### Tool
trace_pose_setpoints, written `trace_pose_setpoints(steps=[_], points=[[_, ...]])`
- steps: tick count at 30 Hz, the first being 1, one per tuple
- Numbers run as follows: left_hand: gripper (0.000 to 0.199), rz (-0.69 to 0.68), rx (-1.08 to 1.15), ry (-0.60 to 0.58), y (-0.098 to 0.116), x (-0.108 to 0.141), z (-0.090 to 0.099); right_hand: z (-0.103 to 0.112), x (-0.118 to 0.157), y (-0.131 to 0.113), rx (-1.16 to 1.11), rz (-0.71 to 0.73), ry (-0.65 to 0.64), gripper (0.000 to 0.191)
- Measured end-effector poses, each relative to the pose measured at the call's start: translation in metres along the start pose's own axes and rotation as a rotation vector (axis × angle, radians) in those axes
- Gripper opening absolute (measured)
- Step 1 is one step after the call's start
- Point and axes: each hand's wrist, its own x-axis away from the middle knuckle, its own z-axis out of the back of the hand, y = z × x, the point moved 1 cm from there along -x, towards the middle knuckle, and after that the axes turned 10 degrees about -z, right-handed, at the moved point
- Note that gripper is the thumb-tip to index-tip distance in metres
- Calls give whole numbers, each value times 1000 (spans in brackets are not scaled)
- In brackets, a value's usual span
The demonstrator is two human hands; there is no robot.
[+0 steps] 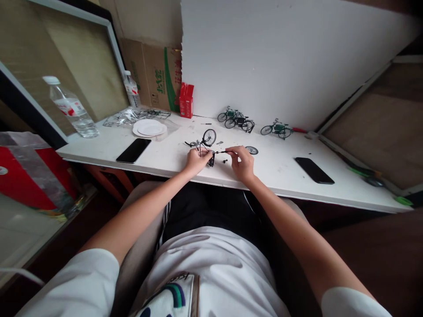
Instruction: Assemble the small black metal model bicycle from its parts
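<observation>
My left hand (pixel 199 159) is closed on a small dark model bicycle (pixel 200 144) above the white table, with one spoked wheel (pixel 209 137) attached and pointing away from me. Between the finger and thumb of my right hand (pixel 242 162) is a thin dark rod (pixel 222 152); its far end meets the bicycle beside my left fingertips. Just beyond my right hand a loose wheel (pixel 251 150) lies flat. A tiny black part (pixel 225 161) rests on the table between my hands. My fingers hide part of the bicycle frame.
Three model bicycles, one at the right (pixel 276 129), stand along the wall. Phones lie at left (pixel 134 150) and right (pixel 314 170). White plates (pixel 150 127), plastic wrapping, water bottles (pixel 74 110), a red box (pixel 187 101) and a carton (pixel 152 75) are at the back left.
</observation>
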Motion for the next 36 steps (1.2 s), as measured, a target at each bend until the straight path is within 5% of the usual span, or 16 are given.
trace_pose_setpoints(steps=[14, 36], points=[[17, -32, -39, -4, -3, -1, 0, -3, -2, 1, -35, 218, 119, 27], [18, -19, -35, -24, -3, -2, 1, -3, -1, 0, -20, 197, 112, 30]])
